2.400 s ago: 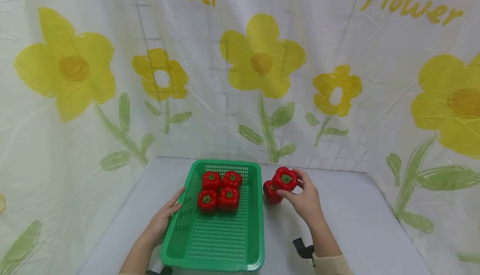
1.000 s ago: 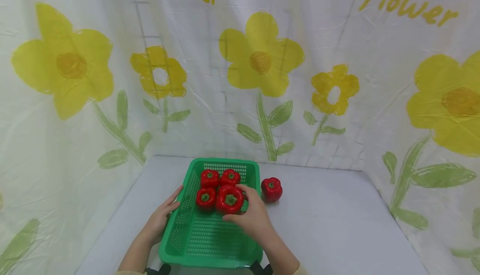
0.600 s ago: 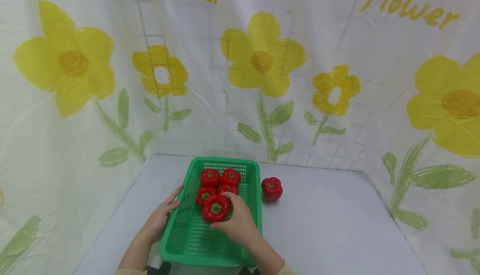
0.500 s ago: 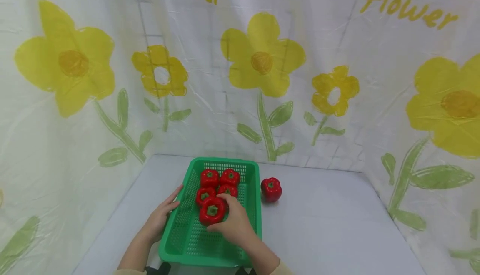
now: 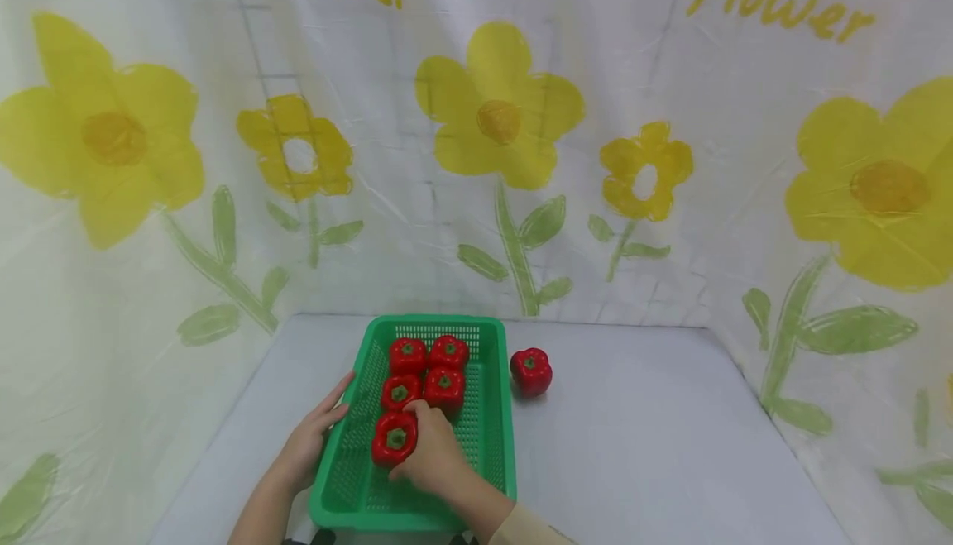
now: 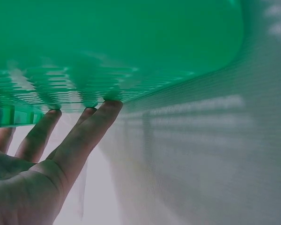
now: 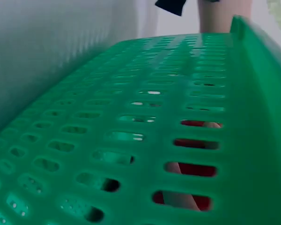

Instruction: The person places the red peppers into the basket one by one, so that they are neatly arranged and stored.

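Note:
In the head view my right hand (image 5: 434,450) reaches into a green plastic basket (image 5: 508,429), thumb and fingers round a red bell pepper (image 5: 395,439). This pepper is low in the basket, in front of several others, such as the near-left pepper (image 5: 400,394) and the near-right pepper (image 5: 444,389). Along the basket's left outer side, my left hand (image 5: 307,442) rests with extended fingers. The left wrist view shows its fingertips (image 6: 113,104) against the slotted wall. In the right wrist view the basket wall (image 7: 253,140) hides most of the hand; red and skin show through slots.
One more red bell pepper (image 5: 532,372) stands on the white table (image 5: 633,437), just right of the basket. A white curtain (image 5: 402,247) painted with yellow flowers encloses the table's back and sides.
My right hand has carried the bell pepper from the table into the basket, then left and nearer, to the front of the others. My left hand keeps its place on the basket's side.

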The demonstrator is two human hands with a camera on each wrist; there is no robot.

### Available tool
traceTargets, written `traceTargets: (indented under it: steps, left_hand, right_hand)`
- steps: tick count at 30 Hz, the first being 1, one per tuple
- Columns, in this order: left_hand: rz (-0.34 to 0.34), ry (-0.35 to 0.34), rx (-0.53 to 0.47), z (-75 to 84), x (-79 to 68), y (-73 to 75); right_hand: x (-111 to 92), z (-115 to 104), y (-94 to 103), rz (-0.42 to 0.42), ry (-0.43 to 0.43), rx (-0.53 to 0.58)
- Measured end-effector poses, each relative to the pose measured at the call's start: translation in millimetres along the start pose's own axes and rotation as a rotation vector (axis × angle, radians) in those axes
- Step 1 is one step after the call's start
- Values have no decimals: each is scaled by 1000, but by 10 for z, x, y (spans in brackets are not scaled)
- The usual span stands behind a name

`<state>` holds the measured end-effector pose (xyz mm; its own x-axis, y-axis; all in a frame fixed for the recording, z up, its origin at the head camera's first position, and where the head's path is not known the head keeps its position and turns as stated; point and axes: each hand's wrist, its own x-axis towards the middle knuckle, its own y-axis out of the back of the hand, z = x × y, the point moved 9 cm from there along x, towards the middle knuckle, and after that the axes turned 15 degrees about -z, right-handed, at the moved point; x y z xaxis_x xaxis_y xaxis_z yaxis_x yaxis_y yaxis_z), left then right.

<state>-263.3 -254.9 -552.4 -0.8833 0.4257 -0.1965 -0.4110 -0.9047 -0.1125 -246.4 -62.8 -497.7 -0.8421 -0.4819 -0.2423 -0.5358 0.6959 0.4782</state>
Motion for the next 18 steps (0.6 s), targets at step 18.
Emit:
traceTargets:
  steps: [18]
  left_hand:
    - [-3, -11, 16, 3, 15, 2]
  right_hand:
    - [161, 26, -276, -100, -72, -102]
